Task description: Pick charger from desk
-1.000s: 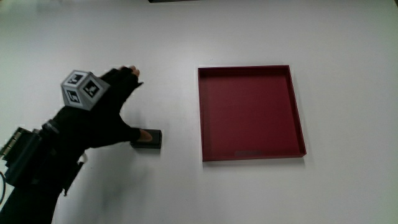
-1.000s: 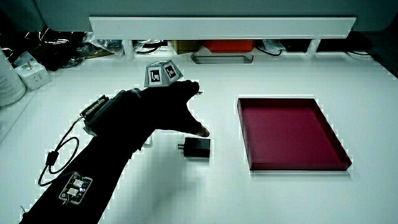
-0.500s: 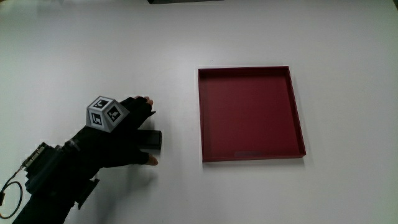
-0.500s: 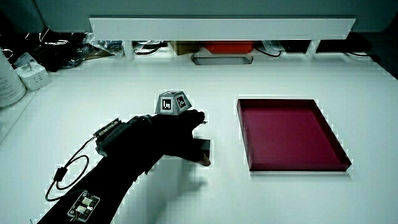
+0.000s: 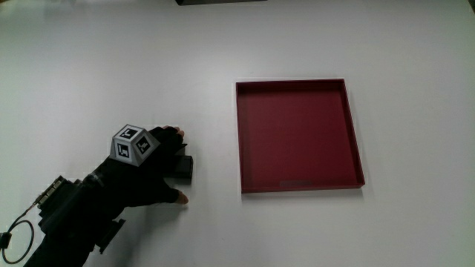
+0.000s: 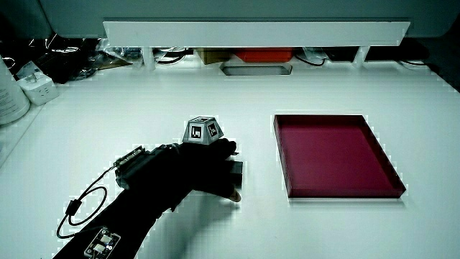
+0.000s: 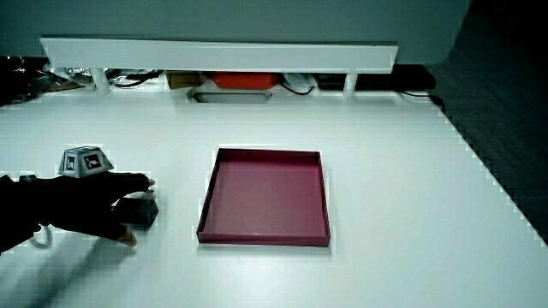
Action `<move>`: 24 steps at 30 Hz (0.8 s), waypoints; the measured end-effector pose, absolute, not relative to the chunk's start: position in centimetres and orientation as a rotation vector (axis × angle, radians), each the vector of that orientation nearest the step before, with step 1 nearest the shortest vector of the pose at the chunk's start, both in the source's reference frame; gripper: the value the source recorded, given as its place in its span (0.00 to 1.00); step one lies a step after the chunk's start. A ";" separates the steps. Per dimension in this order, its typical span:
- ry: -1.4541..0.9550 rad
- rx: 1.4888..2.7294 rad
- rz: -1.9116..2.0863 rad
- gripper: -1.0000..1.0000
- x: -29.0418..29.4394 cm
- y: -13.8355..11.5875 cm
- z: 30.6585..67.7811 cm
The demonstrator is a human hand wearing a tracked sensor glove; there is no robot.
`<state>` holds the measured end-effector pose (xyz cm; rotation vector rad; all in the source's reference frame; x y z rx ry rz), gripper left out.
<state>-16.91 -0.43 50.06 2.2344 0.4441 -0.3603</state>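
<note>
The charger (image 5: 185, 167) is a small black block lying on the white desk beside the red tray (image 5: 297, 182). Most of it is covered by the hand (image 5: 156, 172), which rests on it with fingers curled around its sides and the thumb on the desk nearer the person. In both side views the charger (image 6: 236, 170) (image 7: 145, 211) shows only as a dark corner under the hand (image 6: 212, 167) (image 7: 116, 210). It still lies on the desk surface.
A shallow square red tray (image 6: 338, 192) (image 7: 261, 237) lies flat on the desk. A low white partition (image 6: 251, 30) runs along the desk's edge farthest from the person, with cables and small items under it. A white container (image 6: 11, 97) stands at the desk's edge.
The hand came down from beside the charger onto it and its fingers closed around the block. The charger has stayed in place on the desk.
</note>
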 end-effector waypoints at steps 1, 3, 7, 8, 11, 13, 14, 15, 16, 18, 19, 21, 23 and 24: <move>0.439 2.235 -0.364 0.50 -16.9 -0.4 50.3; 0.452 2.238 -0.344 0.50 -16.8 -0.3 50.5; 0.458 2.231 -0.366 0.50 -16.9 -0.4 50.7; 0.446 2.230 -0.372 0.53 -17.0 -0.3 50.8; 0.445 2.238 -0.375 0.60 -17.0 -0.4 50.6; 0.467 2.262 -0.374 0.65 -17.0 -0.4 50.6; 0.461 2.270 -0.367 0.67 -16.9 -0.4 50.1; 0.479 2.288 -0.393 0.70 -17.0 -0.4 50.4; 0.490 2.294 -0.400 0.72 -17.0 -0.4 50.3; 0.490 2.310 -0.399 0.78 -17.0 -0.4 50.2; 0.508 2.316 -0.394 0.80 -16.9 -0.5 50.0; 0.512 2.312 -0.393 0.85 -16.9 -0.4 50.1; 0.503 2.310 -0.412 0.90 -17.0 -0.4 50.1; 0.515 2.322 -0.420 0.93 -17.0 -0.4 50.1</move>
